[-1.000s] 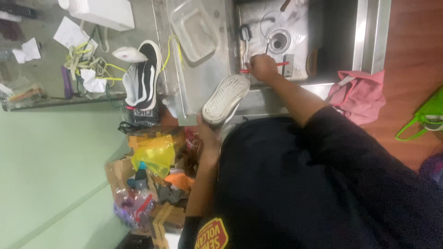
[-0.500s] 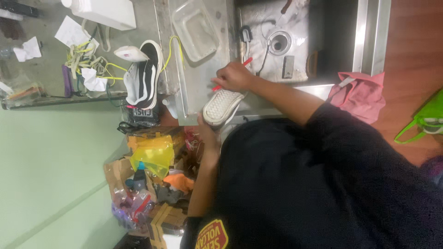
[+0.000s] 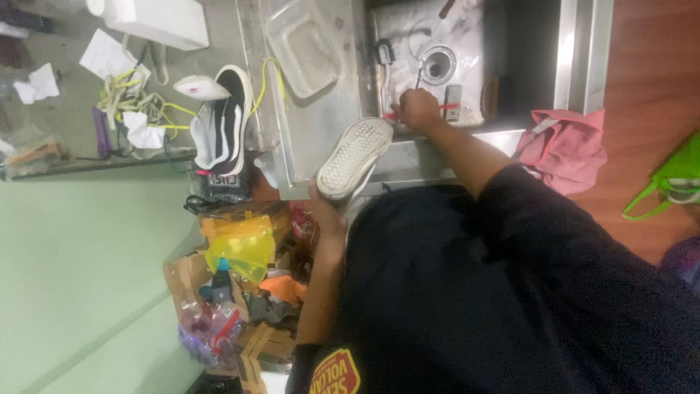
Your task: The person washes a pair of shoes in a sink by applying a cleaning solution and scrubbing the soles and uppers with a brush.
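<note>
Right hand (image 3: 417, 109), fingers clenched on red-handled brush (image 3: 394, 114), had returned to steel sink (image 3: 467, 44); left hand (image 3: 326, 204) gripped upturned white-soled sneaker (image 3: 355, 157).

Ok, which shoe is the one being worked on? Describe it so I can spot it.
Find the steel sink. At its front edge, the left hand holds up a white shoe, sole facing the camera. The black-and-white shoe lies apart on the counter.

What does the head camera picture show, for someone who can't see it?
A person in a black shirt holds a white shoe sole-up in the left hand while the right hand grips a red-handled brush at the steel sink. A black and white shoe lies on the counter beside a clear plastic tub.
</note>
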